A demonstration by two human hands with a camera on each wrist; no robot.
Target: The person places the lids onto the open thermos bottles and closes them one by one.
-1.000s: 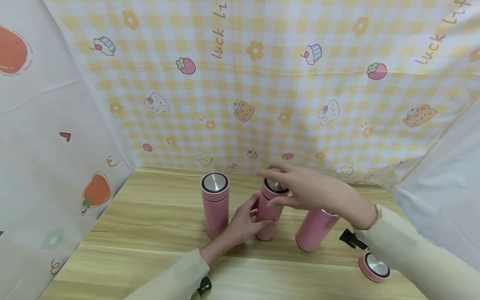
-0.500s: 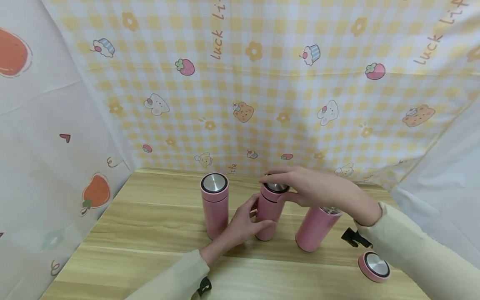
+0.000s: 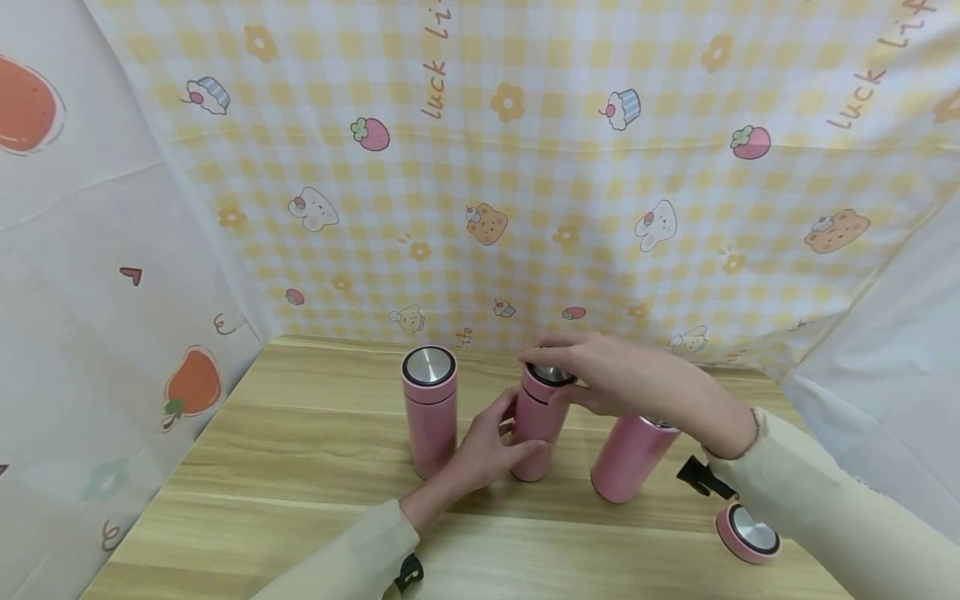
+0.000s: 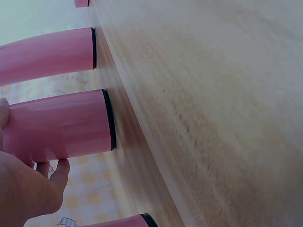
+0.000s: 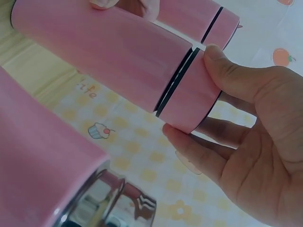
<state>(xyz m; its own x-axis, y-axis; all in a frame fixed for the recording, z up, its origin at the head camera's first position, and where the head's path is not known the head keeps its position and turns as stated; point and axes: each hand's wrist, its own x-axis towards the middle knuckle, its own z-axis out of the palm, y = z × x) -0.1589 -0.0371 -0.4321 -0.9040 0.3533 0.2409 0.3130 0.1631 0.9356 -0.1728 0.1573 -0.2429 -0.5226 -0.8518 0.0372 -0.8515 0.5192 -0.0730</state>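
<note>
Three pink thermos bottles stand in a row in the head view. My left hand (image 3: 487, 450) holds the middle thermos (image 3: 534, 429) low around its body, thumb in front. Over its top, my right hand (image 3: 615, 371) grips the lid (image 5: 189, 90) by the rim between thumb and fingers. In the right wrist view a narrow, slightly uneven gap shows between that lid and the body. To the right is a lidless thermos (image 3: 628, 462), its shiny steel mouth (image 5: 123, 203) bare. The left thermos (image 3: 432, 425) has its lid on.
A loose pink lid (image 3: 738, 533) with a silver top lies on the wooden table (image 3: 315, 467) at the right, close to my right sleeve (image 3: 810, 492). Behind the bottles hangs a yellow checked cloth (image 3: 420, 192); a white cloth (image 3: 90, 350) covers the left side.
The right hand's thumb and fingers have closed in on the middle thermos's lid, and the hand has turned slightly back and forth. The left hand and all three bottles stay in place.
</note>
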